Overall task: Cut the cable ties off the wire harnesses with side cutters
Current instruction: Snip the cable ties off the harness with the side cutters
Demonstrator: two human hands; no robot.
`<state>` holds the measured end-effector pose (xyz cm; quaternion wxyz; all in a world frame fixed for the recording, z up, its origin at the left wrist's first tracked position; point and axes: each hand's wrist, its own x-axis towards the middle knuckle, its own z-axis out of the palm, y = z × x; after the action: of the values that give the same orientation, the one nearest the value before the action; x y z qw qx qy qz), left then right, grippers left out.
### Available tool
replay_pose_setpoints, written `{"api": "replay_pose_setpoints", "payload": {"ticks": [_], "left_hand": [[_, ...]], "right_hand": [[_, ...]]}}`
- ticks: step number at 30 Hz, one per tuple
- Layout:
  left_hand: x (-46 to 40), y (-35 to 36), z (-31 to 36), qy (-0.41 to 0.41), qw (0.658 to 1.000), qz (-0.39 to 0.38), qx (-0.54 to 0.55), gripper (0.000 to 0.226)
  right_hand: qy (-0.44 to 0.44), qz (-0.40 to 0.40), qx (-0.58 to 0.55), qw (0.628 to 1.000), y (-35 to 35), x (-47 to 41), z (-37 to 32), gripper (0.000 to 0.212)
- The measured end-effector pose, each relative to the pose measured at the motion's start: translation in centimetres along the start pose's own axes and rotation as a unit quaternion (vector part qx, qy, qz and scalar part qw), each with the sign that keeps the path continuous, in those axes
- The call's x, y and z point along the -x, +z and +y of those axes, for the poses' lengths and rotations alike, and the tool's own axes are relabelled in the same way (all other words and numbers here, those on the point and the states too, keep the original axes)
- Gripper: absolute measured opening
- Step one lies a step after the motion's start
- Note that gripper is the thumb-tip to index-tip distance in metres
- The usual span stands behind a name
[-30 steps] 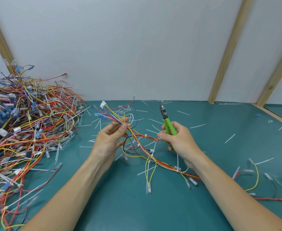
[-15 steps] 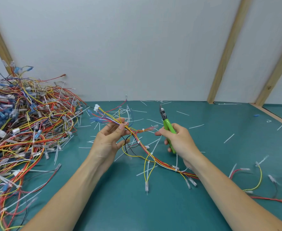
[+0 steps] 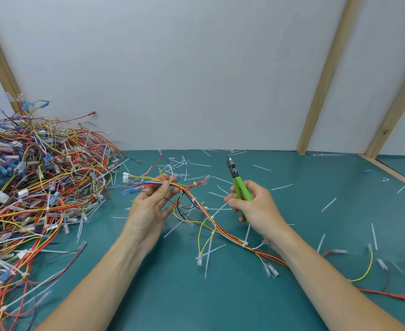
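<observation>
- Teal tabletop [image 3: 172,295] fills the lower view, backed by a pale wall [image 3: 184,68] with slanted wooden battens [image 3: 325,75].
- Left hand [image 3: 148,206] is raised above the table, palm toward the camera, thumb and fingers pinching a wire harness [image 3: 211,220] near its upper end.
- From that pinch the harness fans out leftward to a small white connector [image 3: 126,177] and some blue terminals [image 3: 127,192].
- Down to the right, the red, orange and yellow wires run as one bundle, passing under the right forearm toward the table.
- White cable ties [image 3: 245,244] ring the bundle at several spots along that run.
- Right hand [image 3: 256,209] is curled round the green handles of the side cutters [image 3: 238,185], tip pointing up and away, well clear of the wires.
- Cutter blades look closed, or nearly so; hard to tell at this size.
- Big tangled heap of harnesses [image 3: 34,187] sits on the left side of the table, reaching up against the wall.
- Loose white tie offcuts [image 3: 281,187] are scattered across the table around both hands.
- A few loose wires [image 3: 368,268] lie at the right edge, partly blurred.
</observation>
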<state>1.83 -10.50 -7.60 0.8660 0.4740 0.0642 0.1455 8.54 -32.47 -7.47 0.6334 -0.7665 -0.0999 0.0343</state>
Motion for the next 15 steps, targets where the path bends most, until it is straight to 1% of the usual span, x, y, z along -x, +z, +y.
{"api": "replay_pose_setpoints", "payload": {"ticks": [3,7,8,10,12,13,14,15], "left_hand": [[-0.17,0.03,-0.14,-0.002,1.0,0.012,-0.002,0.016],[-0.36,-0.18,-0.38,-0.008,0.999,0.05,-0.009,0.013],[-0.37,-0.27,-0.49,-0.009,0.997,0.061,-0.036,0.011],[-0.43,-0.37,-0.8,-0.018,0.986,0.09,-0.139,0.014],[-0.41,-0.34,-0.98,-0.037,0.962,0.105,-0.25,0.029],[-0.32,-0.23,-0.96,-0.042,0.944,0.101,-0.312,0.039],[-0.15,-0.17,-0.91,-0.04,0.913,0.091,-0.395,0.05],[0.05,-0.15,-0.88,-0.028,0.867,0.085,-0.491,0.061]], "right_hand": [[-0.013,0.024,0.011,1.0,0.09,0.02,-0.09,0.019],[-0.026,0.047,0.017,0.998,0.03,0.12,-0.34,0.019],[-0.028,0.049,0.015,0.998,0.03,0.17,-0.39,0.019],[-0.035,0.05,0.012,0.998,0.08,0.31,-0.51,0.019],[-0.041,0.051,0.013,0.998,0.16,0.44,-0.6,0.019],[-0.043,0.052,0.015,0.998,0.2,0.49,-0.64,0.019],[-0.043,0.051,0.015,0.998,0.21,0.53,-0.67,0.018],[-0.044,0.051,0.015,0.998,0.22,0.56,-0.69,0.018]]}}
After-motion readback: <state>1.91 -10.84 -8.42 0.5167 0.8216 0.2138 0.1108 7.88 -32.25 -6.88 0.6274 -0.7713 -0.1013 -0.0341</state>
